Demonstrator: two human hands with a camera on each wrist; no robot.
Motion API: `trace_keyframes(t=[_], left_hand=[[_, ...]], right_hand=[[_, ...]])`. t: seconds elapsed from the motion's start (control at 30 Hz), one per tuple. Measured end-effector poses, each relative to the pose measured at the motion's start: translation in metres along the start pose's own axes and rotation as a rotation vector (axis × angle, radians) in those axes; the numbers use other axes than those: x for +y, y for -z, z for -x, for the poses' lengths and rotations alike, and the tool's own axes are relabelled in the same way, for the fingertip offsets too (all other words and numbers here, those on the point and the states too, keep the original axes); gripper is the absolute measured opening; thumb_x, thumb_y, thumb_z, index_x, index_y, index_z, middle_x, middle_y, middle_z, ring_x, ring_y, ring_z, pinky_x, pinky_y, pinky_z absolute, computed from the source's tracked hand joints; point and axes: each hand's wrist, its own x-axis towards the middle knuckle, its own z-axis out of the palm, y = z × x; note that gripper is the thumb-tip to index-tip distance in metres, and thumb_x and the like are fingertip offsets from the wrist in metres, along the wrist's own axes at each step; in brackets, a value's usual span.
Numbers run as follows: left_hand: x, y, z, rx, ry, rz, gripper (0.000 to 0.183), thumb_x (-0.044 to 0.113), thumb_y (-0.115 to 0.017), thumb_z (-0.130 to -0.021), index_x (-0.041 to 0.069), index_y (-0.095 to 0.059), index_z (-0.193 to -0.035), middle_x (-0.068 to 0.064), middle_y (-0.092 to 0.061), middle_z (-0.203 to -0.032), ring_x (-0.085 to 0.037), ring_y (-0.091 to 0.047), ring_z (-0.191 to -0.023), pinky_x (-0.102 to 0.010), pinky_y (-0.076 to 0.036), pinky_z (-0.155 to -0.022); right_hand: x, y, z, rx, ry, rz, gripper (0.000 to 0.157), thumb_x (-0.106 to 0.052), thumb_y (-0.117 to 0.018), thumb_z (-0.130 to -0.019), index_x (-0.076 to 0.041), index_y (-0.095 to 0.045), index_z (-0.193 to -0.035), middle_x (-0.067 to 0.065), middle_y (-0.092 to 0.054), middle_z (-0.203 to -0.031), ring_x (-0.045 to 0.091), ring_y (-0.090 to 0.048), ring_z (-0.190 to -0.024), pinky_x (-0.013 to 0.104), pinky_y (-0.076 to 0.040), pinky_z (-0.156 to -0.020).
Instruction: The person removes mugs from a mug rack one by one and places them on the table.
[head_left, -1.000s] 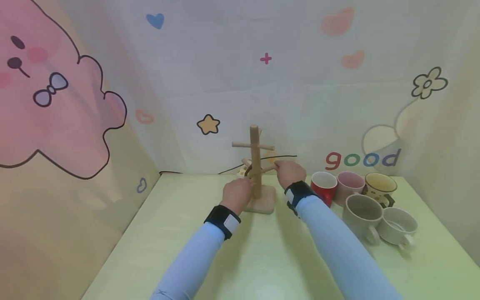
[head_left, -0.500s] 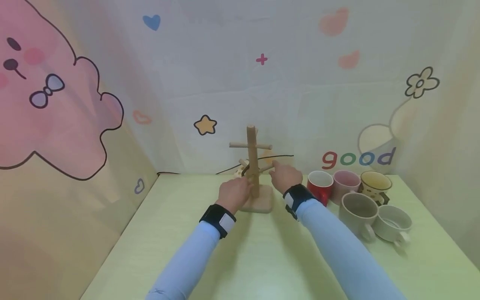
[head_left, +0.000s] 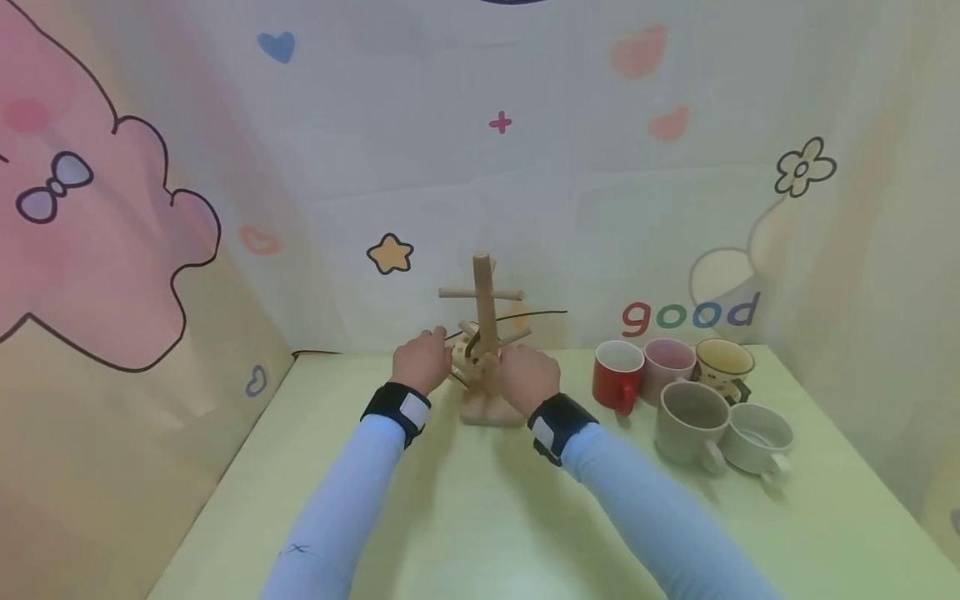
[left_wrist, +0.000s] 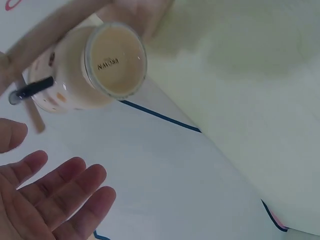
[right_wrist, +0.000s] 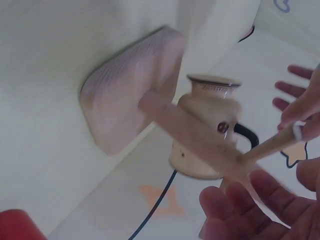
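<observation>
A wooden mug tree (head_left: 486, 308) stands at the back of the table. Behind its post, a cream mug (right_wrist: 205, 135) with brown spots hangs by its black handle on a lower peg. The left wrist view shows the round base of this mug (left_wrist: 117, 62). My left hand (head_left: 422, 362) is just left of the mug, fingers spread apart and holding nothing. On the other side, my right hand (head_left: 529, 379) is at the post, with loosely bent fingers (right_wrist: 245, 200) beside or against it; contact is hard to tell.
To the right stand a red mug (head_left: 624, 385), a pink mug (head_left: 660, 382), a yellow spotted mug (head_left: 716, 377), a large grey mug (head_left: 682, 442) and a low white cup (head_left: 757, 454). A printed cloth wall (head_left: 570, 208) rises close behind the tree.
My left hand has drawn left, off the post area, and its fingers have spread. The right hand has left the right lower peg and come in to the post. The view has shifted right.
</observation>
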Motion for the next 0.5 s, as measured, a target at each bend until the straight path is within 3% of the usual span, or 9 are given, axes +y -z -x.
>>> trace_keyframes(t=[0.1,0.17,0.33,0.5], left_hand=[[-0.006,-0.002,-0.011,-0.015,0.011,0.008,0.039,0.028,-0.058,-0.102,0.001,-0.058,-0.129,-0.018,-0.066,-0.104,-0.032,-0.068,-0.079,-0.045,-0.057,-0.067],[-0.008,-0.004,-0.018,-0.029,0.013,0.01,0.04,0.03,-0.058,-0.102,0.001,-0.057,-0.13,-0.018,-0.065,-0.106,-0.032,-0.068,-0.081,-0.046,-0.057,-0.07],[-0.008,-0.009,-0.03,-0.007,-0.013,-0.007,0.04,0.03,-0.058,-0.102,0.004,-0.056,-0.133,-0.017,-0.065,-0.106,-0.03,-0.067,-0.078,-0.045,-0.057,-0.068],[-0.002,-0.011,-0.04,0.032,-0.053,-0.036,0.042,0.028,-0.057,-0.102,0.007,-0.053,-0.138,-0.019,-0.065,-0.107,-0.029,-0.066,-0.071,-0.044,-0.058,-0.066]], right_hand=[[-0.007,-0.004,0.004,-0.027,0.012,-0.051,0.05,-0.047,-0.048,-0.103,-0.016,-0.063,-0.066,-0.001,-0.047,-0.055,0.017,-0.051,-0.053,0.031,-0.036,-0.044],[-0.012,-0.005,0.006,-0.031,0.027,-0.041,0.048,-0.047,-0.049,-0.102,-0.017,-0.065,-0.069,-0.002,-0.045,-0.054,0.017,-0.05,-0.051,0.03,-0.034,-0.043],[-0.021,-0.006,0.009,-0.033,0.045,0.01,0.04,-0.044,-0.052,-0.102,-0.017,-0.073,-0.082,-0.001,-0.049,-0.056,0.017,-0.053,-0.053,0.032,-0.041,-0.045],[-0.024,-0.008,0.009,-0.016,0.05,0.051,0.038,-0.038,-0.054,-0.102,-0.014,-0.072,-0.079,0.001,-0.053,-0.058,0.017,-0.055,-0.054,0.035,-0.047,-0.047]])
